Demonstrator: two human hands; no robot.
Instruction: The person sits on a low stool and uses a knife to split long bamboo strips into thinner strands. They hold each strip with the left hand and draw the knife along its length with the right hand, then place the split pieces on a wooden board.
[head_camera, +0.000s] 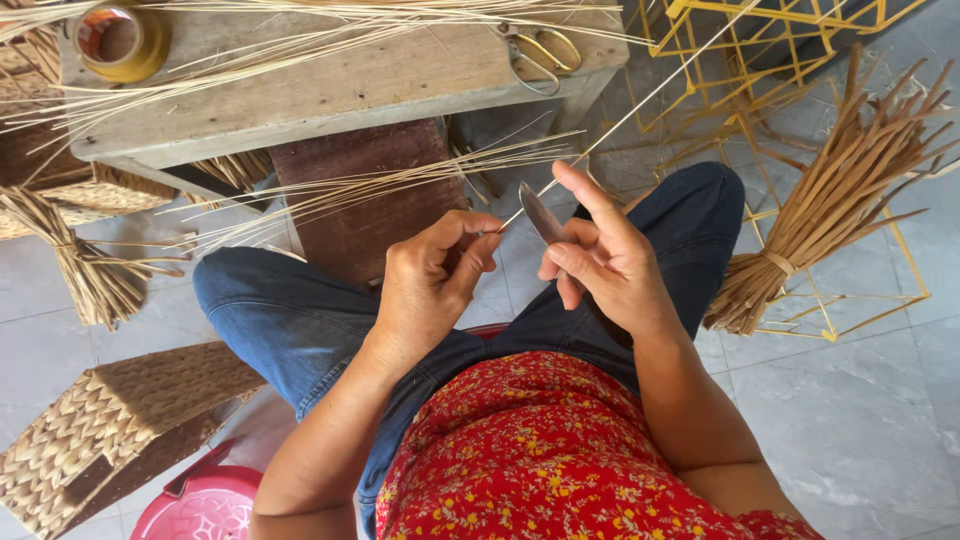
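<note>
Left hand (430, 285) pinches thin cane strip (600, 140); right hand (600, 255) grips knife (540, 215) against it. Many slivers (380, 180) lie cut; bundle (830, 210) untouched.

Knife (541, 215) and thin strip (620, 122) in hands

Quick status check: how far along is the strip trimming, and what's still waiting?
Done: thin strips already lie fanned across the wooden bench, and a woven basket sits finished on the floor. In hand: the left hand pinches one long strip while the right hand holds a knife against it. Left: a tied bundle of thicker reeds looks untouched.
</note>
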